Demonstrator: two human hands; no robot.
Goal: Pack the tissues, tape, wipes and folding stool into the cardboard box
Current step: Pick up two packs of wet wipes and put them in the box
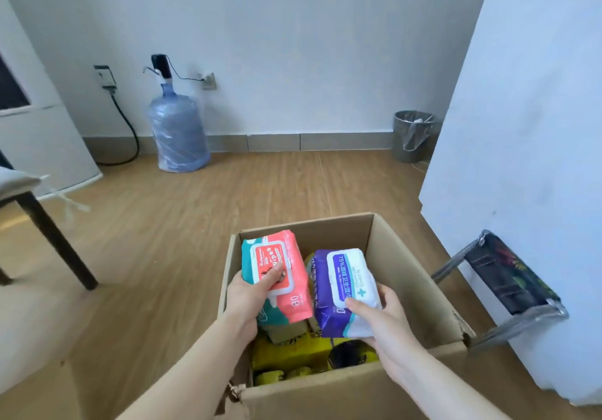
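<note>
So I've got both hands over the open cardboard box on the wood floor. My left hand is wrapped around the coral and teal wipes pack, my right hand grips the purple and white alcohol wipes pack, side by side just above the opening. Yellow packaging sits at the bottom of the box. Folding stool leans against the white wall panel just right of the box, still outside.

left hand gripping, right hand gripping
</note>
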